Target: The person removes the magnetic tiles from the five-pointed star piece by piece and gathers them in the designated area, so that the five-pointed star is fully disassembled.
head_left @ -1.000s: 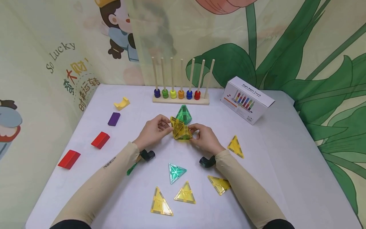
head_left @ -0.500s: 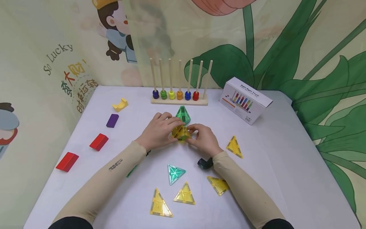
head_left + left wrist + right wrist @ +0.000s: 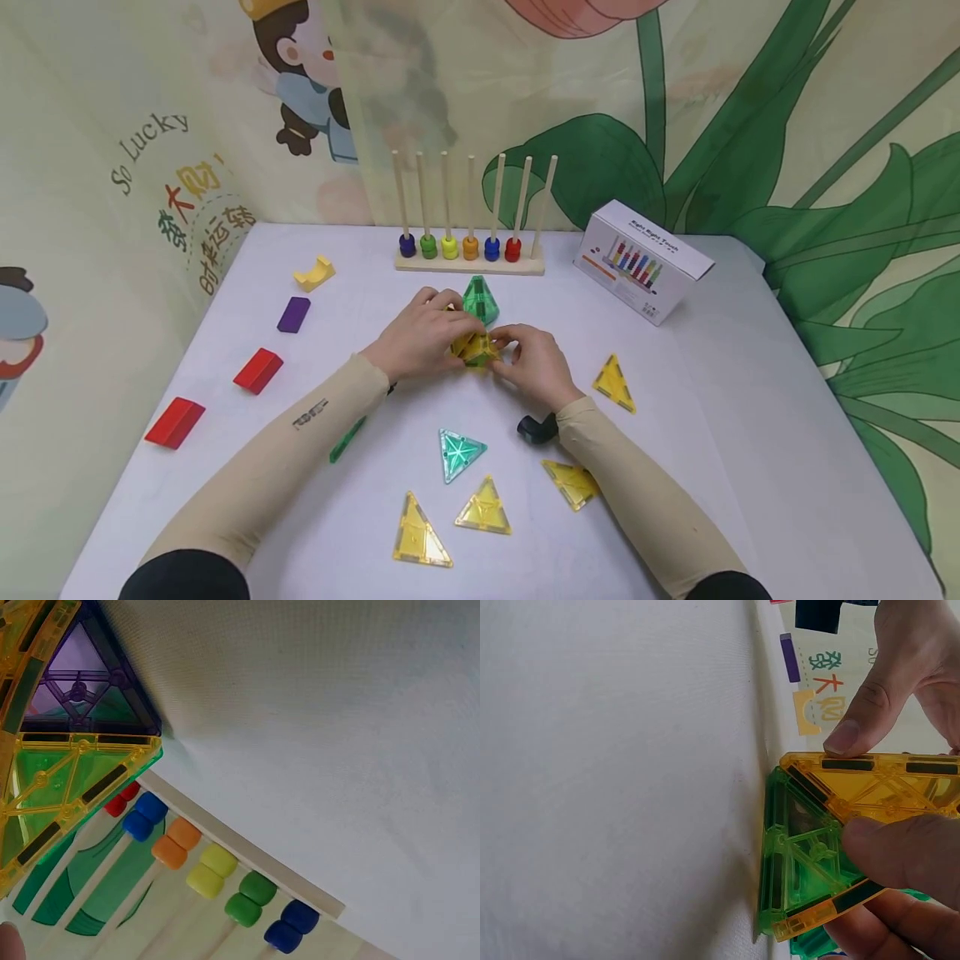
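Observation:
Both hands meet at a small cluster of magnetic tiles (image 3: 474,348) in the middle of the table. My left hand (image 3: 420,337) grips it from the left, its fingers arched over the top and hiding part of it. From the right, my right hand (image 3: 537,367) pinches the cluster between thumb and fingers. The right wrist view has a yellow tile (image 3: 889,780) on top and a green triangular tile (image 3: 814,851) on the side, with a thumb on each. A purple triangular tile (image 3: 94,686) shows in the left wrist view. Just behind stands a green tile pyramid (image 3: 480,300).
Toward me lie a teal triangle tile (image 3: 461,456) and yellow tiles (image 3: 486,510); one more yellow tile (image 3: 615,385) is to the right. A bead peg stand (image 3: 470,262) and white box (image 3: 641,262) are at the back. Several blocks, including a red block (image 3: 258,371), line the left.
My left hand has shifted right, from beside the cluster to over it, its fingers now covering the top. My right hand keeps its hold with little movement.

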Available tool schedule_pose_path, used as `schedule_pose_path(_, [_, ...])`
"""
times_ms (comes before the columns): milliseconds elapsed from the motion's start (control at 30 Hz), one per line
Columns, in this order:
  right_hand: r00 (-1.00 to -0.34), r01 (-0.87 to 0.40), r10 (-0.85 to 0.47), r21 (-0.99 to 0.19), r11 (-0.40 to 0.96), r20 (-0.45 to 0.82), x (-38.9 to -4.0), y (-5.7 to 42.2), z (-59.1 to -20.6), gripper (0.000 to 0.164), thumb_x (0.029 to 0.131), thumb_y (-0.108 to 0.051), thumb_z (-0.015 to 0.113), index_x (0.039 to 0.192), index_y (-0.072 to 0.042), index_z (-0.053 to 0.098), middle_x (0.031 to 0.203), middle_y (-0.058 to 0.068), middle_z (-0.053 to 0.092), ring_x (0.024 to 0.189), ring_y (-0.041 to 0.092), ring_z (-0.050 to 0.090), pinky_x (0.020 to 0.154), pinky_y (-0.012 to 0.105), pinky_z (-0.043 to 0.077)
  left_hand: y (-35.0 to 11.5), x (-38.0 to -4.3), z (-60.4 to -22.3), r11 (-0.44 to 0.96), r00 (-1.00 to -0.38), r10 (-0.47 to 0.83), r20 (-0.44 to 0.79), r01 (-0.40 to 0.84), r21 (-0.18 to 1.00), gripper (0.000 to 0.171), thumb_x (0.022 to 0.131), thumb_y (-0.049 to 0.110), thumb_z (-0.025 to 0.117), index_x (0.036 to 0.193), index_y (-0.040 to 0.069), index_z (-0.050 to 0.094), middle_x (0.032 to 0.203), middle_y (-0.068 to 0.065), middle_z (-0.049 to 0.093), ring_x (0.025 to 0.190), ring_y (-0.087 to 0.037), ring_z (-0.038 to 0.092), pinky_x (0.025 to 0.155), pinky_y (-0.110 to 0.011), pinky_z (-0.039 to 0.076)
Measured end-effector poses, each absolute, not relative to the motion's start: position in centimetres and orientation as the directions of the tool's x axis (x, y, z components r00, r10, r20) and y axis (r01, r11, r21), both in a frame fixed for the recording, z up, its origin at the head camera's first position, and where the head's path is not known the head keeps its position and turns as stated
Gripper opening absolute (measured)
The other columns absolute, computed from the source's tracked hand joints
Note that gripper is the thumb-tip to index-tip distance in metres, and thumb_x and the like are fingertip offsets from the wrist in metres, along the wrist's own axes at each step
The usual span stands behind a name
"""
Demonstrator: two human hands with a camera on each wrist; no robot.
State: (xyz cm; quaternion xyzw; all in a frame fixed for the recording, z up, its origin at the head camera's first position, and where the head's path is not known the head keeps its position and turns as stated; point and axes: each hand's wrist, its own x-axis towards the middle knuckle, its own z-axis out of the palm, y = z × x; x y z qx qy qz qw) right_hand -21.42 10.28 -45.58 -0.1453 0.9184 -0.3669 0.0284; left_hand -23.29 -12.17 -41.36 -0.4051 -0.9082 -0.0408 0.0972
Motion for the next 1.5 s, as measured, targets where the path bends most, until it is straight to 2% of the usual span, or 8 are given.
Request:
schedule_pose_path(167, [-0.952,-0.269,-0.296,-0.663,0.699,0.074,-21.4,10.5,-45.7,0.04,0.089,-0.018,0.081,0.127,-0.014,0.073,0.11,0.002,0.075,0.072,0.015,0.055,0.063,0.026,0.042,-12.2,-23.5,-41.4,0.668,-0.658,0.726,0.2,0.744,0.025,0.052,0.077,0.035,0.093,0.123,0.025,0.073,0.113,0.008,0.075,0.119,-0.022,0.055,0.105,-0.044,0.042])
schedule_pose_path(400, [-0.973,-0.208,-0.224,-0.662,0.72,0.062,-21.4,11.1,-45.8,0.021,0.094,-0.022,0.077,0.109,-0.007,0.077,0.082,0.007,0.069,0.072,0.019,0.053,0.064,0.028,0.04,-12.3,-23.7,-41.2,0.667,-0.659,0.724,0.202,0.744,0.039,0.05,0.076,0.033,0.094,0.121,0.024,0.074,0.113,0.007,0.076,0.121,-0.024,0.056,0.106,-0.045,0.044])
schedule_pose_path(733, [-0.977,-0.113,-0.204,-0.658,0.745,-0.063,-21.7,13.5,-45.5,0.023,0.094,-0.024,0.076,0.112,-0.009,0.072,0.097,0.008,0.073,0.081,0.021,0.059,0.071,0.033,0.048,-12.4,-23.7,-41.2,0.657,-0.65,0.732,0.204,0.753,0.041,0.048,0.079,0.034,0.092,0.122,0.024,0.074,0.115,0.007,0.076,0.12,-0.024,0.056,0.105,-0.044,0.043])
schedule_pose_path(967, [-0.978,0.036,-0.088,-0.575,0.817,-0.187,-23.0,16.4,-44.9,0.048,0.094,-0.023,0.071,0.137,-0.005,0.061,0.103,0.011,0.073,0.09,0.023,0.063,0.076,0.034,0.049,-12.5,-23.7,-41.4,0.649,-0.645,0.735,0.209,0.758,0.061,0.049,0.079,0.033,0.092,0.123,0.024,0.073,0.117,0.007,0.076,0.121,-0.025,0.057,0.105,-0.044,0.044])
schedule_pose_path(1100, [-0.984,0.092,0.001,-0.508,0.857,-0.176,-23.6,17.3,-44.6,0.051,0.093,-0.025,0.069,0.139,-0.004,0.062,0.105,0.013,0.072,0.092,0.027,0.061,0.076,0.037,0.048,-12.6,-23.7,-41.5,0.645,-0.64,0.735,0.221,0.762,0.062,0.049,0.079,0.032,0.092,0.123,0.024,0.073,0.118,0.007,0.076,0.12,-0.025,0.057,0.104,-0.045,0.045])
schedule_pose_path(1300, [-0.992,0.114,0.079,-0.456,0.883,-0.094,-23.7,17.0,-44.6,0.055,0.093,-0.026,0.069,0.143,-0.004,0.059,0.131,0.02,0.061,0.111,0.035,0.06,0.091,0.054,0.054,-12.5,-23.8,-41.7,0.639,-0.633,0.738,0.234,0.767,0.062,0.049,0.079,0.031,0.092,0.123,0.024,0.074,0.119,0.008,0.076,0.119,-0.024,0.057,0.104,-0.044,0.045])
schedule_pose_path(1400, [-0.998,0.058,0.039,-0.511,0.858,-0.047,-23.5,15.9,-44.6,0.049,0.095,-0.028,0.068,0.14,-0.009,0.061,0.132,0.016,0.061,0.113,0.034,0.06,0.094,0.054,0.053,-12.5,-23.8,-41.8,0.641,-0.636,0.736,0.233,0.765,0.064,0.049,0.078,0.031,0.093,0.123,0.024,0.074,0.118,0.008,0.076,0.119,-0.024,0.057,0.104,-0.044,0.045])
schedule_pose_path(1500, [-0.99,-0.057,-0.125,-0.618,0.784,-0.067,-23.4,14.3,-44.5,0.038,0.098,-0.03,0.068,0.132,-0.013,0.067,0.12,0.009,0.069,0.104,0.028,0.062,0.09,0.045,0.053,-12.5,-23.8,-41.7,0.648,-0.642,0.732,0.228,0.759,0.062,0.049,0.078,0.032,0.093,0.123,0.024,0.074,0.119,0.008,0.077,0.119,-0.024,0.057,0.104,-0.044,0.045])
